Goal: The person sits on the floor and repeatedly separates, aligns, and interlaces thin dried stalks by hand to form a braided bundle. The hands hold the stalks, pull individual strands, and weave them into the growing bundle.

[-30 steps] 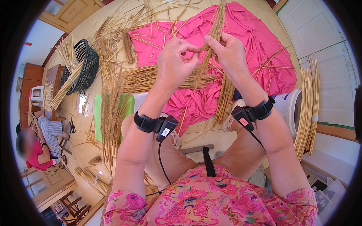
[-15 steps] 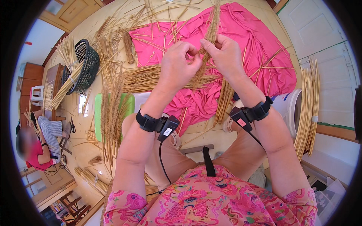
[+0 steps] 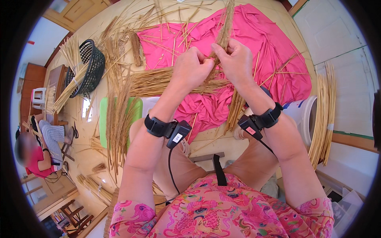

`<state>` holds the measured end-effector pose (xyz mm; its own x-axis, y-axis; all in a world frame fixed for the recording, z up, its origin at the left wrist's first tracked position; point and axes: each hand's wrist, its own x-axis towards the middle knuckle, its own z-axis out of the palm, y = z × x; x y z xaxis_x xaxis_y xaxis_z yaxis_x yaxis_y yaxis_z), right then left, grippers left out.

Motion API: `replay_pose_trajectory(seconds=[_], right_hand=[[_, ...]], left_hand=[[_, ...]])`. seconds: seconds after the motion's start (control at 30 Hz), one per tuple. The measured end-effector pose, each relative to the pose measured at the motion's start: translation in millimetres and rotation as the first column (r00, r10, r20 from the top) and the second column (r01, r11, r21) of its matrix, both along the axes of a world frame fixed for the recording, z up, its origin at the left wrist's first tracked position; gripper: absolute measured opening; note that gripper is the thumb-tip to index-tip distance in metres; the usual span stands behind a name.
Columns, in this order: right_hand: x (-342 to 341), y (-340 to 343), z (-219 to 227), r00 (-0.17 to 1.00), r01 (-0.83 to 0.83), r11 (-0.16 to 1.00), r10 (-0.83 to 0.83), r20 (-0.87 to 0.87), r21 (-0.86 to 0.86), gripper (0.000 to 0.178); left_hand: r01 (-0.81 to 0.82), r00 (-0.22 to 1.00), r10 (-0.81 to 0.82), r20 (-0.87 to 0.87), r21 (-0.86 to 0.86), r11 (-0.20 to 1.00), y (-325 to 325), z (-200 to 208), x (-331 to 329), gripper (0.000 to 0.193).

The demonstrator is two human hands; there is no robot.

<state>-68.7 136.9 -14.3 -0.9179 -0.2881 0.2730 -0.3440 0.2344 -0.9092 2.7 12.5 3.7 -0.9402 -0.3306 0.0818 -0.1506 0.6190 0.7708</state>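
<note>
Above the pink cloth [image 3: 278, 51], the left hand [image 3: 191, 70] and right hand [image 3: 235, 61] both pinch closed on one straw bundle [image 3: 223, 29], keeping its stalks gathered upright.

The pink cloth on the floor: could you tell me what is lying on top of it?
On the pink cloth lie scattered loose straws and a straw bundle across its lower left edge. The hands hide part of it.
</note>
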Motion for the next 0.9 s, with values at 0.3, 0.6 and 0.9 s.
replay_pose_trajectory(seconds=[0.3, 0.6, 0.9], right_hand=[[5, -7, 3, 0.986, -0.016, 0.988, 0.041, 0.164, -0.151, 0.018], [-55, 41, 28, 0.967, 0.175, 0.903, -0.082, 0.242, -0.393, 0.014], [-26, 37, 34, 0.943, 0.003, 0.885, 0.152, 0.295, -0.465, 0.015]], left_hand=[[0.008, 0.995, -0.011, 0.100, 0.028, 1.000, -1, 7, -1, 0.030], [0.058, 0.976, -0.053, 0.210, -0.017, 0.998, -32, -7, 10, 0.025], [0.200, 0.946, -0.179, 0.272, -0.050, 0.979, -34, -4, 3, 0.026]])
